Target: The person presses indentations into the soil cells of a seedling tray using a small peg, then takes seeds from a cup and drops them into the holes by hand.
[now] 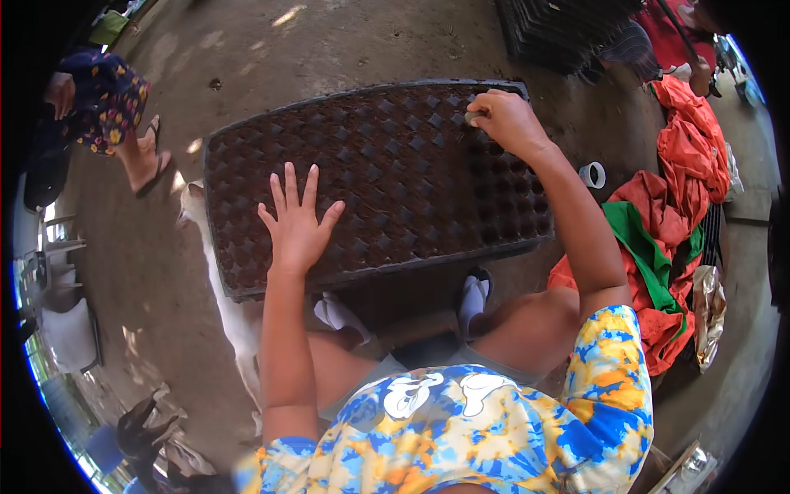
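A black seedling tray (370, 262) full of dark soil lies in front of me, its cells separated by diamond-shaped ridges. Toward its right end, several cells show dark round hollows in the soil. My left hand (298, 222) is over the tray's left half, fingers spread and holding nothing; whether the palm touches the soil I cannot tell. At the far right corner, my right hand (510, 123) pinches a small, greyish, rounded object (473, 118) just above the cells. Its fingers hide most of that object, so its kind is unclear.
A white cat (216, 272) stands along the tray's left side. Another person's sandalled foot (146, 165) is at the upper left. To the right are a white cup-like container (592, 174) and crumpled orange sheeting (679, 156). Stacked black trays (559, 37) stand at the back.
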### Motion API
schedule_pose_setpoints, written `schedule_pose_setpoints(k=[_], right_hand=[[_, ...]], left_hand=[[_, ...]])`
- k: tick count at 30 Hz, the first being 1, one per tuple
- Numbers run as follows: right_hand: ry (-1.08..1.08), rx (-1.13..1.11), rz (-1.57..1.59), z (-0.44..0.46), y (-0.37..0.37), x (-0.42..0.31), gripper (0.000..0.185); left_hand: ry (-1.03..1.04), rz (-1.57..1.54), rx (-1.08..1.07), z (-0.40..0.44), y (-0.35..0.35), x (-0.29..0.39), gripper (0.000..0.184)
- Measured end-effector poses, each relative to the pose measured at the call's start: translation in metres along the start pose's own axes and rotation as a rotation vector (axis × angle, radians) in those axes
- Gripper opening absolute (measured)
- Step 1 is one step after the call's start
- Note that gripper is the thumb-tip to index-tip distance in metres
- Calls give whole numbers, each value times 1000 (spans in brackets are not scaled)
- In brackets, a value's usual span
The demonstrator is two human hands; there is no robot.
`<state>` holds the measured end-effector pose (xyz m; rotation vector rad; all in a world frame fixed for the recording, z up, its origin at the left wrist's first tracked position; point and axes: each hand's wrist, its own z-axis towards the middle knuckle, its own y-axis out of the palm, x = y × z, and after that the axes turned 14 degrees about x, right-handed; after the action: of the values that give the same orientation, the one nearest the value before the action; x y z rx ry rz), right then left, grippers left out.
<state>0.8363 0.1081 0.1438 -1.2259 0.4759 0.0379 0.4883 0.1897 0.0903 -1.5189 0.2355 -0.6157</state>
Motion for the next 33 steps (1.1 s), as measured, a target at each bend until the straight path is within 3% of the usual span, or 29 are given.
schedule_pose_setpoints(k=[3,7,11,15,16,21,26,29,33], right_hand=[[-57,118,-22,10,21,9,15],[-6,-32,-54,26,21,12,17],[0,126,-102,37,19,6,16],[-14,30,-138,50,33,17,15],[-65,100,-202,51,30,12,14],[-93,115,-98,45,56,-9,11],[-114,56,-84,48,20,-22,12],[-139,-6,-84,26,38,-16,13],[-88,42,-33,22,23,-25,14]], left_hand=[[-5,-5,-5,-1,-1,3,72],[-9,-17,-7,-1,-2,2,72],[-7,-27,4,-2,0,1,72],[-13,-28,-5,-2,-3,4,72],[-15,-28,-14,-1,-4,3,72],[-23,-28,-16,-1,-2,2,72],[-27,-27,-31,-1,-4,2,71],[-16,-30,-21,-2,-2,0,71],[-17,-29,-20,-2,-3,1,71]])
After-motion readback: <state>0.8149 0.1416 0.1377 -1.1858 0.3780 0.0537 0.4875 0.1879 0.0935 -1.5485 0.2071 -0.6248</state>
